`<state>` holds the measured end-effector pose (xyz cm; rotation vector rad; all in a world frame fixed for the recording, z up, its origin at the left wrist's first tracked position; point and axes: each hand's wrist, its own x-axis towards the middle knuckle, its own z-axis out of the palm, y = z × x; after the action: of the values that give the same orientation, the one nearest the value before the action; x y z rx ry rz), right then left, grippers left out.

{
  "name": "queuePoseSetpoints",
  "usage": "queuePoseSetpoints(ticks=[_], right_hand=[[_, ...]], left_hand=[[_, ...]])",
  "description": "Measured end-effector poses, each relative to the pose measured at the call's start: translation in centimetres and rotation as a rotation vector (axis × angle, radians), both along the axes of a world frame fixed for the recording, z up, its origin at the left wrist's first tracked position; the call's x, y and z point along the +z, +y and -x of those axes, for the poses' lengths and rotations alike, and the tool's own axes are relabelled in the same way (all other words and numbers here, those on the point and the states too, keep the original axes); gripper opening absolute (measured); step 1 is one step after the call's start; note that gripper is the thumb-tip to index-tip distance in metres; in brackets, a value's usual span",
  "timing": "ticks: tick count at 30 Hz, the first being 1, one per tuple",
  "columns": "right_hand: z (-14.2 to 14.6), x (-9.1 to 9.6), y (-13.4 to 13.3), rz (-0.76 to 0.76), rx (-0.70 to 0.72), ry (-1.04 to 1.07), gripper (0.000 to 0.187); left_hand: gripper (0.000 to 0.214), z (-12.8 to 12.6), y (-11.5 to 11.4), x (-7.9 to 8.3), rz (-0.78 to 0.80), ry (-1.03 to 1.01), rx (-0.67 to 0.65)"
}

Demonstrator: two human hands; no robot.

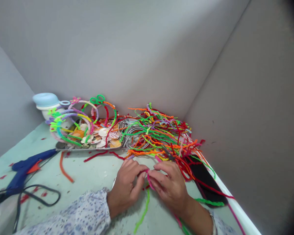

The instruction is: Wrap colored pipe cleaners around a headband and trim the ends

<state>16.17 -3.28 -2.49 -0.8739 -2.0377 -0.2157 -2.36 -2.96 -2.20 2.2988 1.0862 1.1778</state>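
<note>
The left hand [125,190] and right hand [168,186] pinch a pink pipe cleaner [150,181] between their closed fingertips. Its length slants down toward the person, nearer the right hand.

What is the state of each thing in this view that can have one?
Left hand, pinching pink pipe cleaner
Right hand, pinching same pipe cleaner
Hot glue gun, lying on its side
Blue-lidded container, lid on
Metal tray, holding seashells
Pipe cleaners, heaped, tangled
</note>
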Motion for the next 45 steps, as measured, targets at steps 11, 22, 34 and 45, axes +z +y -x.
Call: queuePoseSetpoints(ticks=[11,22,34,45], right_hand=[[0.1,-0.3,0.5,0.088,-0.004,-0.021,0.017],[-0.1,-0.7,0.4,0.133,0.023,0.022,0.013],[0.1,-1.1,0.7,0.171,0.054,0.051,0.011],[0.4,-0.4,0.1,0.497,0.070,0.156,0.011]], left_hand=[[0.014,-0.1,0.2,-0.3,0.022,0.041,0.024],[0.012,-0.2,0.3,-0.6,0.021,0.060,0.007],[0.012,-0.3,0.3,-0.8,0.017,0.053,-0.022],[0.011,-0.3,0.3,-0.8,-0.017,0.082,-0.050]])
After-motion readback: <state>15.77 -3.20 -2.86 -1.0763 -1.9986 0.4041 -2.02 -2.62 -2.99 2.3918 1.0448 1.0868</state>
